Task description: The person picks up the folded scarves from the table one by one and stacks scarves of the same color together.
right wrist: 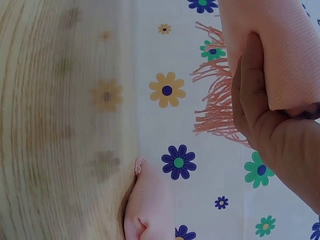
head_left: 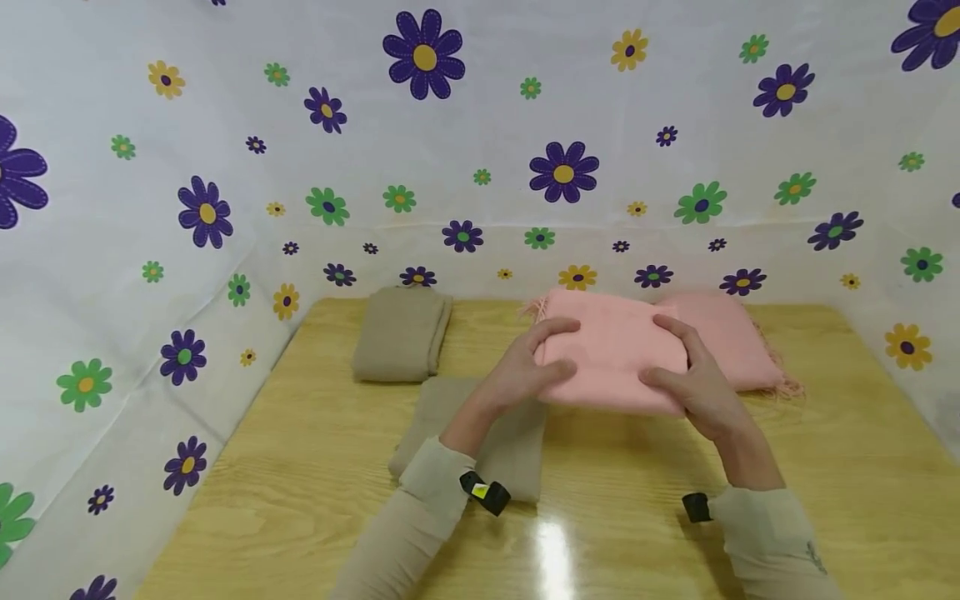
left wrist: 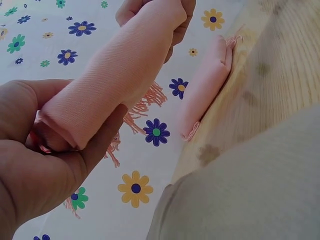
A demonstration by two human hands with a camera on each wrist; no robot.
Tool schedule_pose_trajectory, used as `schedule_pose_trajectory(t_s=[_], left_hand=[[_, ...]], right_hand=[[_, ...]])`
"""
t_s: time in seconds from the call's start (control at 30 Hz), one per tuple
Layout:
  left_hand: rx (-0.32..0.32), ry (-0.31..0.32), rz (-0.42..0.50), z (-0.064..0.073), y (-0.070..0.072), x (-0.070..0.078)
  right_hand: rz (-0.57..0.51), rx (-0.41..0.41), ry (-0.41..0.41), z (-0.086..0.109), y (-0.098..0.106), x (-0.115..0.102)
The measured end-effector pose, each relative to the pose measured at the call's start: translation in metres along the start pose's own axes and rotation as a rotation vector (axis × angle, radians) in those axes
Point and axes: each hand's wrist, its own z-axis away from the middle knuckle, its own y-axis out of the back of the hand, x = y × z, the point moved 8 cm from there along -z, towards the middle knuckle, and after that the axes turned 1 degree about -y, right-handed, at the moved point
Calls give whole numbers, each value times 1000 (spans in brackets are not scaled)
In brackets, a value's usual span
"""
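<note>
A folded pink scarf (head_left: 611, 354) with fringe is held up over the table between both hands. My left hand (head_left: 528, 362) grips its left end, thumb on the near face and fingers round the far side. At the other end my right hand (head_left: 693, 379) holds it the same way. In the left wrist view the scarf (left wrist: 115, 70) shows as a thick folded roll, its fringe hanging behind. The right wrist view has the right hand (right wrist: 272, 110) curled round the scarf's end. A second folded pink scarf (head_left: 727, 342) lies on the table behind the right hand.
A folded beige cloth (head_left: 397, 333) lies at the table's back left. Another folded beige cloth (head_left: 517, 450) lies nearer, partly under the left forearm. The wooden table (head_left: 300, 467) meets a white flowered curtain (head_left: 480, 125) at its back and sides.
</note>
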Motion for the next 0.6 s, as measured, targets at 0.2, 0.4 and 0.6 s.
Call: schedule_pose_trajectory(t_s=[0.2, 0.4, 0.6], left_hand=[[30, 12, 17, 6, -6, -3], [51, 13, 91, 12, -15, -11], [78, 12, 134, 15, -18, -15]], right_hand=[[24, -19, 7, 4, 4, 1], [105, -23, 20, 5, 9, 1], [141, -53, 29, 8, 10, 0]])
